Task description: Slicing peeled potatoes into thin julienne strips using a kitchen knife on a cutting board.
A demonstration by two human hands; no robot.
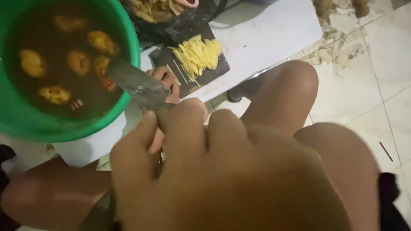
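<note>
Your right hand (222, 171) fills the lower middle of the view, clenched around the handle of a knife (137, 83); the handle itself is hidden under your fingers, and the grey blade runs out toward 10 o'clock, its tip over the rim of the green basin. Your left hand (165, 83) lies just under the blade, at 12 o'clock from the right hand. Its fingers are curled, but I cannot tell whether they grasp something, because the blade and your right hand cover them.

To do this well, keep the left fingertips tucked back from the edge, and lower the blade tip away from the basin before you press.

At 1 o'clock from the hands the dark cutting board (195, 68) rests on the white tabletop (274, 38), with a heap of thin yellow strips (199, 53) on it. I judge there is little free board left, so push the strips aside.

At 10 o'clock the green basin (17, 117) holds dark water with peeled yellowish pieces (79, 62) floating. A black bag of peelings (171, 17) sits at 12 o'clock. Your knees and the tiled floor (376, 85) are at 3 o'clock.
</note>
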